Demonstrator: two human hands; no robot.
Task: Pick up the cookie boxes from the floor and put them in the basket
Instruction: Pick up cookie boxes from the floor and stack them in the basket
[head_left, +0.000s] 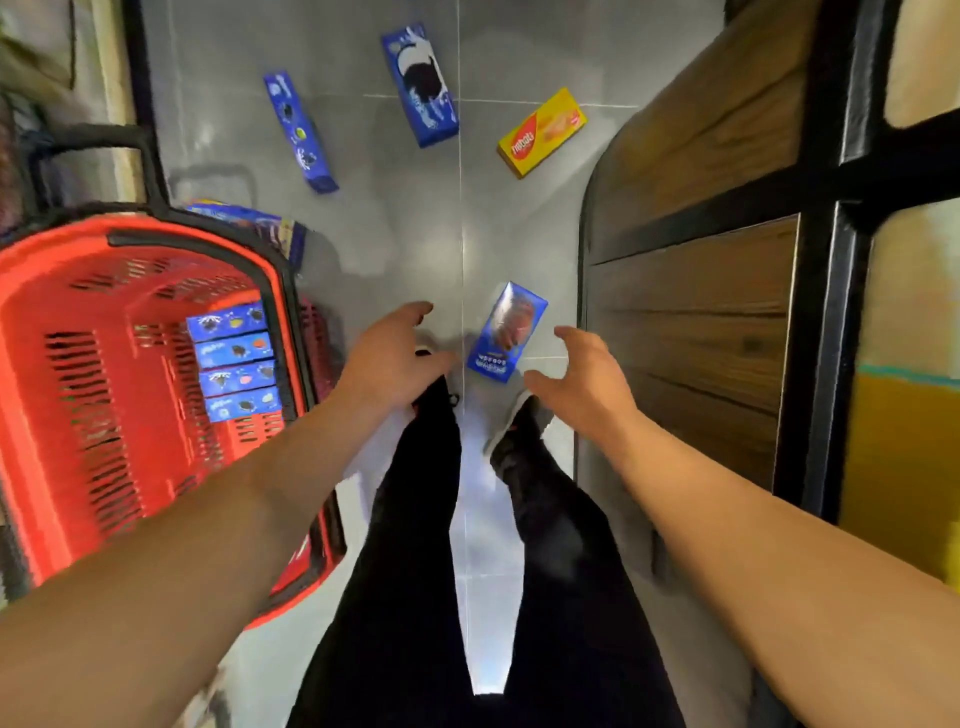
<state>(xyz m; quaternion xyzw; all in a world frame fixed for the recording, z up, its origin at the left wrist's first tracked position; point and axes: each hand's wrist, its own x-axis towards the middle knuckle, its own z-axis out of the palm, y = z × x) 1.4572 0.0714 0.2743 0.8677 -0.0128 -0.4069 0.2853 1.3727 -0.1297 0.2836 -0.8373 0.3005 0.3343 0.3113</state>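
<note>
A small blue cookie box (508, 332) lies on the grey floor just ahead of my feet. My left hand (396, 354) hovers to its left and my right hand (576, 375) to its right, both with fingers apart and holding nothing. Farther ahead lie a narrow blue box (300, 132), a wider blue box (421, 83) and a yellow box (543, 132). The red basket (57, 364) stands at my left with several blue boxes (235, 361) stacked inside. Another blue box (254, 221) lies behind the basket's far rim.
A wooden shelf unit with a black frame (727, 291) runs along the right side. The basket's black handle (104, 143) sticks up at the left by a wall. My black trousers and shoes (511, 434) are below the hands.
</note>
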